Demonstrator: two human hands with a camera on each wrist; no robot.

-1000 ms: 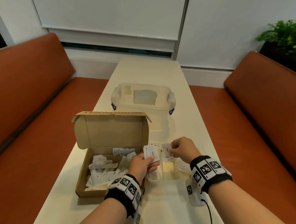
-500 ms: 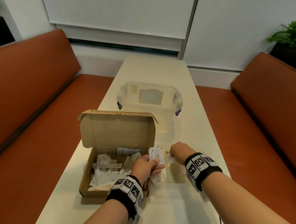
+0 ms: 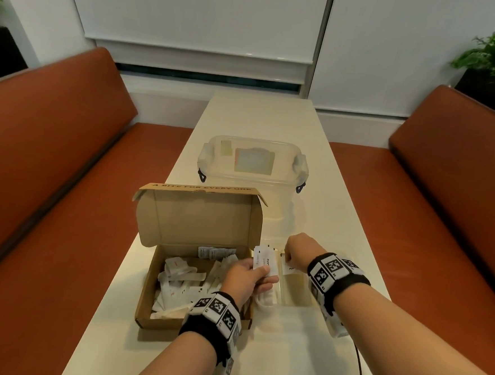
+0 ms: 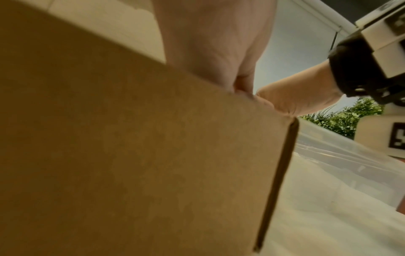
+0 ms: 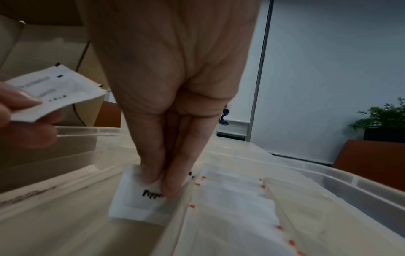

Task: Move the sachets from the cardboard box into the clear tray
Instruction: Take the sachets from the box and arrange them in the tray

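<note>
Sachets (image 3: 184, 282) lie heaped in the open cardboard box (image 3: 145, 297), which sits on the long table (image 3: 262, 121) just left of the clear tray (image 3: 294, 290). The left hand (image 3: 245, 278) pinches one or more white sachets (image 3: 264, 261) between thumb and fingers, above the box's right wall and the tray's left edge; the right wrist view shows that pinch (image 5: 52, 95) from the side. The right hand (image 3: 297, 249) reaches down into the tray, its fingertips (image 5: 168, 188) pinching a pepper sachet (image 5: 140, 202) that stands in the middle compartment, hard against the divider. The neighbouring compartment to the right already holds a tidy overlapping row of sachets with red marks (image 5: 232, 199), and the leftmost compartment seems to hold a few too.

The step in hand looks like seating the pepper sachet in its lane. To do it well, the right hand should press the packet flat to the floor of the compartment and start the row at the far end, so later ones can overlap as the neighbouring row does. The fingers should let go only once the packet rests flat, or it may tip over the divider. The left hand's load should wait clear of the tray until the right is free to take it. Most of the heap remains in the box. A lidded clear tub (image 3: 253, 170) stands farther up the table.
</note>
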